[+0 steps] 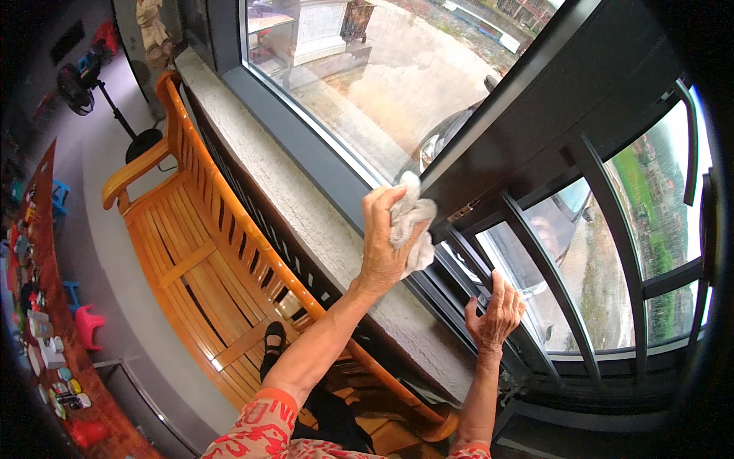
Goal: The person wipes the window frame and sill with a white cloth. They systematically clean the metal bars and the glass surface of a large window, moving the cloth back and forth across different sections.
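My left hand (388, 237) is closed round a crumpled white cloth (414, 222). The cloth presses against the dark window frame (451, 164), at the lower corner of the large glass pane (359, 92). To the right, my right hand (495, 314) rests with its fingers stretched over the lower rail beside the dark window bars (539, 268). Nothing shows in that hand. A small metal latch (464, 209) sits on the frame between the two hands.
A rough pale sill (306, 199) runs below the window. Along it stands a slatted wooden bench (191, 260), with my foot on its seat. A standing fan (107, 99), a pink stool (89, 327) and a cluttered red-brown table (99, 405) are at the left. Outside is a parked car (451, 130).
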The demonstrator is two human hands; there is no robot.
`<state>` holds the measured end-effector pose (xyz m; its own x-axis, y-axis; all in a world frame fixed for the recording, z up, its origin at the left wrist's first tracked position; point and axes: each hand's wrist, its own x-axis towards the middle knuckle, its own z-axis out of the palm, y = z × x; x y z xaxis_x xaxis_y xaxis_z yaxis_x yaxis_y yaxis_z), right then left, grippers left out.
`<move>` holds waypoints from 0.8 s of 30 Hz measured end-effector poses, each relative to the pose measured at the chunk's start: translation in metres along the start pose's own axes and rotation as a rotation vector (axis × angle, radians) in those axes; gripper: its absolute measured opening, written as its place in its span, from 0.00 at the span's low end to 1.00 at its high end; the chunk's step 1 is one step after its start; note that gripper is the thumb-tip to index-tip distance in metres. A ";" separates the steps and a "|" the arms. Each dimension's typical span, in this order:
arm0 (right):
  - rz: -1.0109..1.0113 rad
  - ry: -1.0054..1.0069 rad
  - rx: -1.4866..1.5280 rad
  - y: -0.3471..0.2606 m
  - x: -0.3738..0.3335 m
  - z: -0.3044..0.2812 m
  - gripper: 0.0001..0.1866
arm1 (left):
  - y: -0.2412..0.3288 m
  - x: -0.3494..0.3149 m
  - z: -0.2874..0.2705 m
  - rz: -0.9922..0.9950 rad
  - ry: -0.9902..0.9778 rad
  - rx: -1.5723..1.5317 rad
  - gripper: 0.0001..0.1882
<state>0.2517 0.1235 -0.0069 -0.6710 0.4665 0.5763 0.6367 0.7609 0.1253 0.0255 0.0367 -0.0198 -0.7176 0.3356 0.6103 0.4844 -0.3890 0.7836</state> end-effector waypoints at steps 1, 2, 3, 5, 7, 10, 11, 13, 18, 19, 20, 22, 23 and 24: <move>0.002 -0.003 -0.003 0.000 0.000 0.000 0.35 | 0.008 0.010 0.001 0.064 0.007 -0.016 0.26; 0.006 -0.008 -0.004 0.000 0.000 -0.001 0.35 | 0.017 0.018 0.002 0.147 0.020 0.036 0.28; 0.011 -0.016 -0.006 0.000 -0.001 -0.001 0.35 | 0.016 0.018 0.003 0.139 0.018 0.033 0.28; 0.008 -0.005 -0.016 0.000 0.000 -0.002 0.36 | 0.012 0.016 0.004 0.122 0.013 0.029 0.29; 0.007 0.003 -0.023 -0.001 -0.001 0.000 0.35 | 0.003 0.009 0.000 0.098 -0.013 0.026 0.30; 0.004 0.007 -0.040 -0.002 -0.001 0.001 0.35 | -0.009 0.000 -0.005 0.070 -0.047 0.054 0.31; 0.005 0.001 -0.048 -0.002 -0.002 0.000 0.35 | -0.016 -0.006 -0.007 0.052 -0.062 0.083 0.31; 0.008 0.003 -0.056 -0.003 -0.001 -0.001 0.35 | -0.030 -0.018 -0.011 0.029 -0.096 0.142 0.32; 0.028 -0.002 -0.039 -0.002 0.003 -0.005 0.35 | -0.030 -0.032 -0.021 -0.123 -0.132 0.094 0.28; 0.042 -0.014 -0.032 -0.001 0.001 -0.005 0.35 | -0.012 -0.019 -0.016 -0.044 -0.099 0.074 0.28; 0.061 -0.027 -0.025 -0.002 -0.002 -0.003 0.36 | 0.008 -0.004 -0.011 0.039 -0.058 0.058 0.28; 0.062 -0.041 -0.008 -0.003 0.001 -0.004 0.36 | 0.044 0.032 -0.001 0.193 0.012 0.031 0.30; 0.069 -0.044 0.000 -0.002 0.001 -0.004 0.36 | 0.061 0.048 0.004 0.234 0.026 0.025 0.31; 0.071 -0.045 0.022 -0.003 0.001 -0.004 0.37 | 0.071 0.059 0.010 0.267 0.020 0.046 0.31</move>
<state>0.2507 0.1204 -0.0032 -0.6412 0.5394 0.5458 0.6751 0.7346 0.0671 0.0224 0.0378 0.0727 -0.5713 0.2090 0.7937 0.6795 -0.4219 0.6002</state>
